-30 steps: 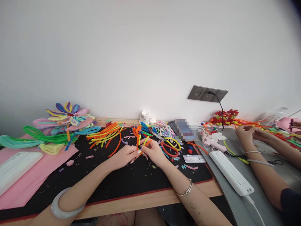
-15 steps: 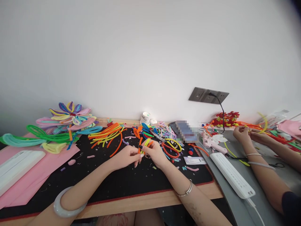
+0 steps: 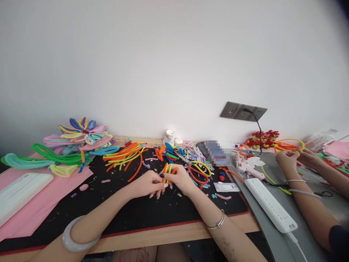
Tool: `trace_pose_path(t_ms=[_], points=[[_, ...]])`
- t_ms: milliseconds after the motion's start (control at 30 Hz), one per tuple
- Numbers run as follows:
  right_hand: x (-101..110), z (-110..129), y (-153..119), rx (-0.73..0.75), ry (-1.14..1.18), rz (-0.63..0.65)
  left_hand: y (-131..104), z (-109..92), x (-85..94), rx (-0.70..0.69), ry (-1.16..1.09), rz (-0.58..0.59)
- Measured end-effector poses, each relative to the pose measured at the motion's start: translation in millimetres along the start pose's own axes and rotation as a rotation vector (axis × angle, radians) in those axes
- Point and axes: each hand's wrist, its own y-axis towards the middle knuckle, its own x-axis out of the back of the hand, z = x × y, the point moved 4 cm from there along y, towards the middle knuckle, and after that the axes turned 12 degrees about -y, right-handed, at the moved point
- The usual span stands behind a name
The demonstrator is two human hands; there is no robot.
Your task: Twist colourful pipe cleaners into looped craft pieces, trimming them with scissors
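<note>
My left hand (image 3: 149, 183) and my right hand (image 3: 178, 178) meet over the black mat (image 3: 131, 214). Between them they pinch a small bundle of orange and yellow pipe cleaners (image 3: 169, 170), bent into loops. Fingers of both hands are closed and hide its lower part. Just beyond the fingers lie orange and blue looped pipe cleaners (image 3: 169, 151), and scissors (image 3: 183, 157) rest among cut pieces. To the left is a loose pile of orange and yellow pipe cleaners (image 3: 124, 156).
Pipe-cleaner flowers (image 3: 81, 134) and a white box (image 3: 24, 193) on pink sheets (image 3: 65, 189) stand left. At right are a phone (image 3: 218, 153), a glue gun (image 3: 247, 165) and a power strip (image 3: 269, 203). A co-worker's hands (image 3: 289, 160) hold a yellow pipe cleaner.
The bundle has turned more upright in my fingers, and my left hand has shifted slightly in its grip. The co-worker's hands have moved a little right, their yellow pipe cleaner now curved over.
</note>
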Motion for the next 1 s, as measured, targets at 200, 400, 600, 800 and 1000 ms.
trace_pose_path(t_ms=[200,400,600,800,1000], points=[[2,6,0,0.046,0.081,-0.078,5,-2,5.5,-0.075,-0.101,-0.083],[3,3,1,0.005,0.155,-0.1,3,-4,7.2,-0.109,-0.129,-0.165],[5,1,3,-0.042,0.267,-0.155,1,-9,8.8,-0.156,-0.13,-0.271],[6,2,4,-0.038,0.402,-0.181,0,-11,14.3,-0.231,-0.093,-0.373],[10,2,3,-0.044,0.391,-0.238,0,-9,20.2,-0.267,-0.02,-0.423]])
